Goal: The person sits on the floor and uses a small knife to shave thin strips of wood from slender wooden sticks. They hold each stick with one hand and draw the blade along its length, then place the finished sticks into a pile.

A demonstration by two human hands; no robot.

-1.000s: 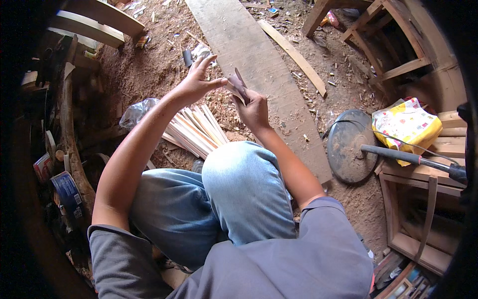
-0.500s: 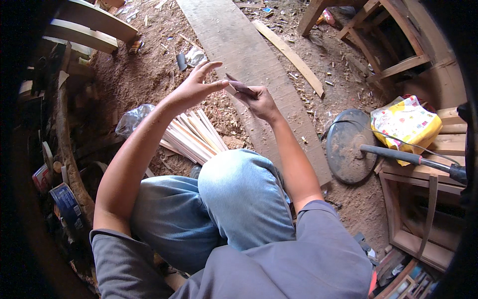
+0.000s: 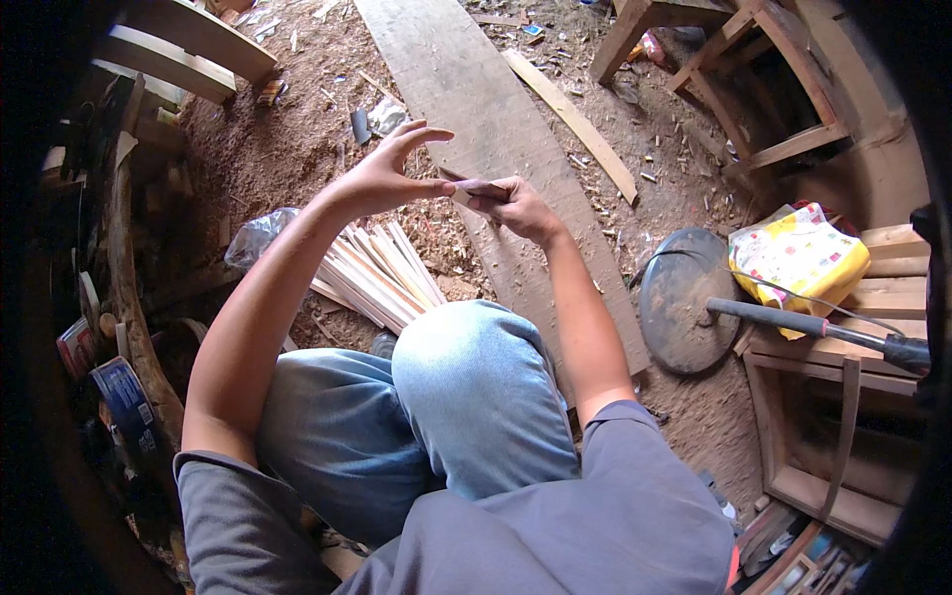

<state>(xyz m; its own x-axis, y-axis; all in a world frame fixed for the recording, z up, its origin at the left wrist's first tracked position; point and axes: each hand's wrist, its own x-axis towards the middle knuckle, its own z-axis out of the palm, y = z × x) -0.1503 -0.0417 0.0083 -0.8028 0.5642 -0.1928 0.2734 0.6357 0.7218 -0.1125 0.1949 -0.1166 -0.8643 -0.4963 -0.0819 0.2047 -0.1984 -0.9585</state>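
My right hand (image 3: 524, 210) is closed on a folded, purplish-brown piece of sandpaper (image 3: 481, 187), held above the long board. A pale edge shows under the fold; whether that is a thin wood strip, I cannot make out. My left hand (image 3: 395, 177) faces it from the left with fingers spread and curved. Its thumb tip comes up to the sandpaper's left end, touching or nearly so. Below my left forearm lies a bundle of thin wooden strips (image 3: 382, 278), partly hidden by my raised knee.
A long plank (image 3: 466, 89) runs across the dusty, shaving-strewn floor, with a narrow board (image 3: 575, 124) beside it. To the right are a round dark disc base (image 3: 684, 297) with a pole, a yellow patterned bag (image 3: 803, 258) and wooden frames (image 3: 793, 144). Timber (image 3: 174, 59) stands upper left.
Both hands have shifted slightly downward in the picture, and the sandpaper has turned flatter. The left thumb stays by its end. The whole view has moved a little.
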